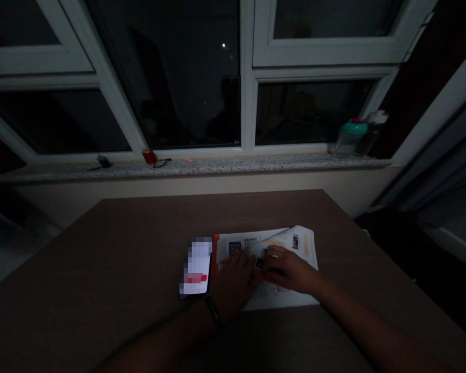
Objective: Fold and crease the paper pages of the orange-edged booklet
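Printed paper sheets [305,248] with a red edge on the left lie on the brown table, their upper right part lifted in a fold. My left hand [235,282], with a dark band at the wrist, rests flat on the paper, fingers extended. Just right of it, my right hand [289,267] has its fingers bent together over the folded paper, and a ring shows on one finger. What its fingertips hold is hard to make out in the dim light. A phone with a lit screen [198,264] lies left of the paper, close to my left hand.
The table [140,233] reaches toward a wall under a dark window. On the granite sill [233,166] stand a bottle with a teal lid [351,134], a small red jar [149,156] and a small dark object [103,161]. Grey curtains hang at the right.
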`<state>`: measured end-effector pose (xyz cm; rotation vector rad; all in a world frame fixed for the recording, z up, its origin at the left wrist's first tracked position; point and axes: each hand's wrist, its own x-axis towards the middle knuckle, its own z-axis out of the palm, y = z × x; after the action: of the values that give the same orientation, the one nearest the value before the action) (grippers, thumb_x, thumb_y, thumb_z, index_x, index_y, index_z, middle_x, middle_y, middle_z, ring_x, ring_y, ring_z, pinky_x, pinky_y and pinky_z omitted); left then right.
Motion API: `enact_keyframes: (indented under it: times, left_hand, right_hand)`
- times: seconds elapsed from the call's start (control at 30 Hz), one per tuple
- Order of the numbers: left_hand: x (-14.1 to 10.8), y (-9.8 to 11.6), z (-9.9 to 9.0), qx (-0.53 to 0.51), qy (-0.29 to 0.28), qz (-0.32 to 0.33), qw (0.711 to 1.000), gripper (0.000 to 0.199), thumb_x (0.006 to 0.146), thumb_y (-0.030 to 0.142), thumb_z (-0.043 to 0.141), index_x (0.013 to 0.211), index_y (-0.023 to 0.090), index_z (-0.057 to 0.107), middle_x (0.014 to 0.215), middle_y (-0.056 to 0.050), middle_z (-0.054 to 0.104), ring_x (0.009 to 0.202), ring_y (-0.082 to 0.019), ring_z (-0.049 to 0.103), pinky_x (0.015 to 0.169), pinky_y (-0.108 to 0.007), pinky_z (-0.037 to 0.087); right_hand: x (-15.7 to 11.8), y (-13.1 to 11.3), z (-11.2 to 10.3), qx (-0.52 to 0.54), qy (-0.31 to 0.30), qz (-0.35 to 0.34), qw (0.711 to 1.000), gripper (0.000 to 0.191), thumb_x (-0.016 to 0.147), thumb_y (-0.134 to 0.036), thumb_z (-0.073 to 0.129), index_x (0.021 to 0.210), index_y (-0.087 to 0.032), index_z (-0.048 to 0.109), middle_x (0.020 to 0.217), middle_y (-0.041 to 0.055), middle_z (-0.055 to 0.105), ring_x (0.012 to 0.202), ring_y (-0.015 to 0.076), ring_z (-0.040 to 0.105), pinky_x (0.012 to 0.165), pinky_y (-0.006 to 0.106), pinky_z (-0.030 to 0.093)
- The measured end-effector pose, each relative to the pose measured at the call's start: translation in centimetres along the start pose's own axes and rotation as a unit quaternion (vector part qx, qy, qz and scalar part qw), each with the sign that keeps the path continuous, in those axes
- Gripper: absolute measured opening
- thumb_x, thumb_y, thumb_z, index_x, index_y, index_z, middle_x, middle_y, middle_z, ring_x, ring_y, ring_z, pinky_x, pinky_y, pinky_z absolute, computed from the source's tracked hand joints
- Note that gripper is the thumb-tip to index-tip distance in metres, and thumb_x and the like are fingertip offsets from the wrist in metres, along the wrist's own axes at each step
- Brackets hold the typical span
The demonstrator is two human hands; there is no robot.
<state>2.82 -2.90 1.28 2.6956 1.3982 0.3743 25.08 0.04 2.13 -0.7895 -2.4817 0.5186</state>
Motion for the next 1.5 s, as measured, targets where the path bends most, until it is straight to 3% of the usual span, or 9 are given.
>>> enact_keyframes:
  times: [0.33, 0.67, 0.83, 0.97, 1.17, 1.37, 1.5]
  left_hand:
    - [0.3, -0.1, -0.4, -0.008, -0.004, 0.006, 1.0, 0.044, 0.095, 0.039, 0.056, 0.134, 0.02, 0.047, 0.144, -0.012, 0.047, 0.131, -0.03, 0.042, 0.105, -0.048, 0.039]
    - [0.6, -0.9, -0.5, -0.024, 0.016, -0.006, 1.0, 0.027, 0.094, 0.028, 0.056, 0.12, 0.019, 0.054, 0.137, -0.01, 0.052, 0.128, -0.029, 0.044, 0.105, -0.049, 0.038]
    - [0.7, -0.7, -1.1, -0.023, 0.008, -0.017, 1.0, 0.034, 0.096, 0.032, 0.054, 0.127, 0.018, 0.051, 0.137, -0.01, 0.052, 0.126, -0.029, 0.045, 0.104, -0.048, 0.039]
    - [0.8, -1.1, -1.0, -0.012, 0.024, -0.015, 1.0, 0.039, 0.096, 0.035, 0.055, 0.131, 0.02, 0.049, 0.137, -0.009, 0.052, 0.126, -0.03, 0.044, 0.106, -0.049, 0.036]
    - [0.9, -1.7, -0.8, 0.025, 0.034, -0.021, 0.999, 0.038, 0.098, 0.035, 0.049, 0.133, 0.018, 0.05, 0.142, -0.011, 0.049, 0.132, -0.032, 0.04, 0.111, -0.056, 0.028]
    - [1.2, -2.1, -0.7, 0.021, 0.032, -0.021, 0.999, 0.04, 0.099, 0.037, 0.049, 0.134, 0.017, 0.049, 0.142, -0.013, 0.049, 0.13, -0.032, 0.045, 0.11, -0.055, 0.029]
    - [1.4, -2.4, -1.0, 0.009, 0.041, -0.02, 0.999, 0.036, 0.098, 0.038, 0.05, 0.128, 0.019, 0.053, 0.134, -0.011, 0.053, 0.126, -0.029, 0.048, 0.109, -0.052, 0.031]
  right_hand:
    - [-0.1, -0.4, 0.0, -0.064, 0.004, 0.001, 0.998, 0.01, 0.093, -0.025, 0.058, 0.097, -0.021, 0.066, 0.098, 0.0063, 0.065, 0.098, 0.0214, 0.055, 0.087, 0.037, 0.041]
    - [-0.5, 0.1, -0.4, -0.129, 0.12, 0.048, 0.983, 0.016, 0.094, -0.022, 0.055, 0.105, -0.021, 0.066, 0.109, 0.0087, 0.066, 0.105, 0.0244, 0.055, 0.092, 0.042, 0.042]
    - [-0.7, 0.6, -0.5, -0.138, 0.166, 0.112, 0.97, 0.02, 0.095, -0.024, 0.053, 0.11, -0.021, 0.065, 0.11, 0.0088, 0.065, 0.106, 0.0245, 0.057, 0.093, 0.041, 0.044]
    - [-0.8, 1.0, -0.4, -0.135, 0.172, 0.152, 0.964, 0.02, 0.097, -0.028, 0.049, 0.104, -0.02, 0.066, 0.103, 0.0084, 0.067, 0.097, 0.0236, 0.06, 0.09, 0.04, 0.046]
    - [-0.6, 0.6, -0.7, -0.112, 0.141, 0.161, 0.97, 0.026, 0.096, -0.028, 0.046, 0.082, -0.02, 0.067, 0.084, 0.0063, 0.067, 0.082, 0.0208, 0.062, 0.079, 0.035, 0.049]
    - [-0.8, 0.7, -0.9, -0.124, 0.16, 0.247, 0.947, 0.029, 0.095, -0.033, 0.046, 0.083, -0.02, 0.069, 0.08, 0.0053, 0.069, 0.074, 0.0203, 0.065, 0.07, 0.031, 0.047]
    - [-0.9, 1.1, -0.8, -0.024, 0.14, 0.244, 0.959, 0.032, 0.094, -0.037, 0.049, 0.075, -0.02, 0.068, 0.066, 0.0006, 0.065, 0.061, 0.0164, 0.062, 0.059, 0.026, 0.042]
